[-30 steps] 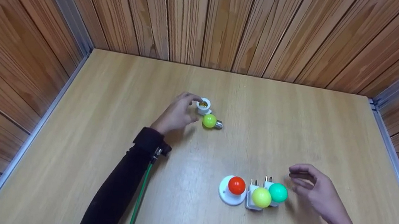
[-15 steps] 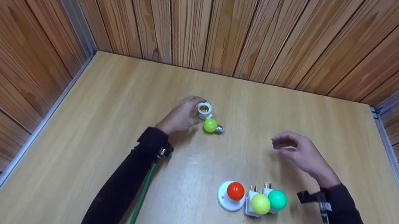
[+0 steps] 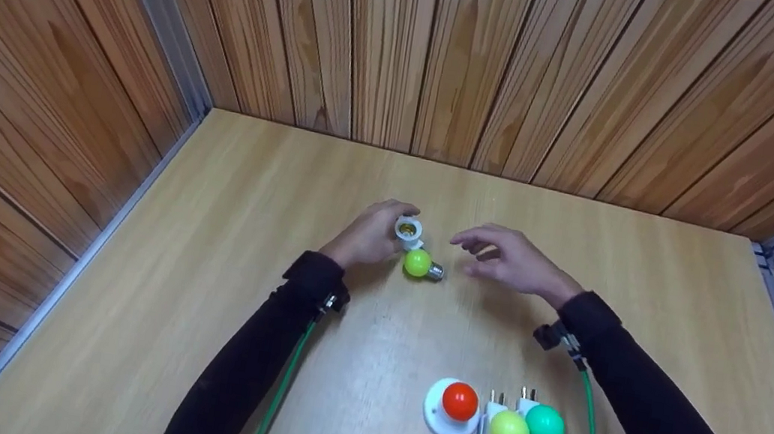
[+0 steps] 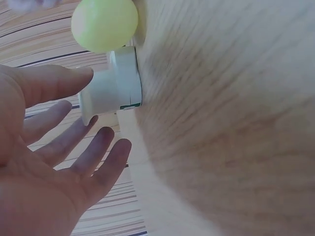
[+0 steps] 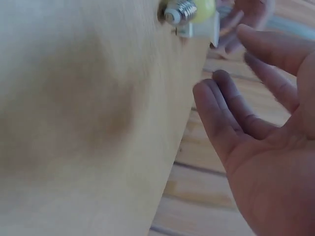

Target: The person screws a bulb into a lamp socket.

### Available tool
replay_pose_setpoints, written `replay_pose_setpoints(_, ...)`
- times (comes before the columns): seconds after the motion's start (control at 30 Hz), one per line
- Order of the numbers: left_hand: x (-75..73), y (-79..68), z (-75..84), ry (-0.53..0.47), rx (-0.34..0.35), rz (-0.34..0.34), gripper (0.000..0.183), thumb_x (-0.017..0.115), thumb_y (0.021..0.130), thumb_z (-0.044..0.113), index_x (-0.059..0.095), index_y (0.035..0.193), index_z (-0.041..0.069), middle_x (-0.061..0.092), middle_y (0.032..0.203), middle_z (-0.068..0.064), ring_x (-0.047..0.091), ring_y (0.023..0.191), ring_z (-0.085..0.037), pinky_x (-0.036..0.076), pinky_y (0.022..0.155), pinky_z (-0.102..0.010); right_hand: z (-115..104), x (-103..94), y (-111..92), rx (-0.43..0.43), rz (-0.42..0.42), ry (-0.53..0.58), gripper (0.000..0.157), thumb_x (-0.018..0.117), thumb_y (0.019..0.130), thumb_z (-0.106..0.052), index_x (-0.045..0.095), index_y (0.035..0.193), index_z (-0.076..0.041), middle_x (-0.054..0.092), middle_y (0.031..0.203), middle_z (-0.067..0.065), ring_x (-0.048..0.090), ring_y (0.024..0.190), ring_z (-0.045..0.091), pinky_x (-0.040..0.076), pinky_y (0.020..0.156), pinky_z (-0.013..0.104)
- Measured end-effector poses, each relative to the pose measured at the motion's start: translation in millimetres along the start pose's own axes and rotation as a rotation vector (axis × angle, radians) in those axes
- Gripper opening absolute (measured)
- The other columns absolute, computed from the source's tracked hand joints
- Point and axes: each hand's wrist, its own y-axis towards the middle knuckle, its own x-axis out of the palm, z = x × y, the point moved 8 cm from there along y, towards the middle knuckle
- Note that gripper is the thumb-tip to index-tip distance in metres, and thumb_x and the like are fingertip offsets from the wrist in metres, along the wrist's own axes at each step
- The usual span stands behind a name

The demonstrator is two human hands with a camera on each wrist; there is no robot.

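Note:
A white lamp socket (image 3: 408, 231) stands upright at the middle of the table, its brass-lined opening facing up. My left hand (image 3: 371, 234) holds it at the rim, thumb on one side and a fingertip on the other in the left wrist view; the remaining fingers are spread. Against the socket's near side lies a yellow-green bulb (image 3: 417, 262), its metal screw base (image 5: 180, 12) turned to the right. To the right of that bulb hovers my right hand (image 3: 513, 259), fingers loosely bent, with a gap between it and the bulb.
Nearer on the wooden table (image 3: 233, 286) stands a red bulb (image 3: 460, 401) in a round white base. Beside it are a yellow bulb (image 3: 510, 432) and a green bulb (image 3: 545, 425) in white plug sockets with metal prongs. Wood-panelled walls (image 3: 453, 67) enclose the table.
My right hand has moved far and left, from beside the green bulb to near the loose yellow-green bulb. My left hand has closed around the socket's rim. The head view has shifted slightly.

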Motion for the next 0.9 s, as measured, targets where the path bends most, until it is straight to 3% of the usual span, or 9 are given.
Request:
replay_pose_setpoints(0.2,6.6,-1.4,-0.6,0.012,0.019,-0.003,0.055,0.076,0.093,0.0,0.06,0.146,0.003,0.064,0.145,-0.016,0.061,0.139,-0.032,0.049,0.124,-0.045,-12.5,21.6,23.3,-0.051,-0.071,-0.075,0.05,0.075,0.099,-0.017,0.063,0.148,-0.022,0.063,0.14,0.02,0.06,0.131,0.04,0.055,0.111,0.062)
replay_pose_setpoints(0.5,8.7,-6.3,-1.6,0.044,-0.002,-0.003,0.047,0.074,0.095,0.001,0.064,0.14,0.001,0.066,0.138,-0.017,0.064,0.132,-0.032,0.054,0.118,-0.043,-16.6,45.7,34.5,-0.12,-0.155,-0.115,0.047,0.074,0.099,-0.019,0.066,0.145,-0.023,0.066,0.133,0.019,0.06,0.127,0.036,0.053,0.11,0.056)
replay_pose_setpoints(0.7,7.0,-6.4,0.6,0.045,-0.058,-0.015,0.045,0.074,0.096,0.002,0.064,0.14,0.004,0.065,0.136,-0.014,0.063,0.132,-0.029,0.053,0.12,-0.042,-11.6,46.0,36.0,-0.132,-0.151,-0.163,0.042,0.077,0.096,-0.015,0.071,0.138,-0.018,0.07,0.131,0.014,0.065,0.125,0.033,0.054,0.11,0.054)
replay_pose_setpoints(0.9,1.2,-7.4,5.2,0.073,-0.081,0.013,0.046,0.075,0.094,0.003,0.065,0.138,0.003,0.066,0.133,-0.014,0.065,0.127,-0.028,0.056,0.114,-0.04,-13.9,47.9,40.0,-0.137,-0.184,-0.153,0.049,0.079,0.095,-0.015,0.067,0.142,-0.018,0.07,0.138,0.009,0.065,0.13,0.031,0.053,0.115,0.056)
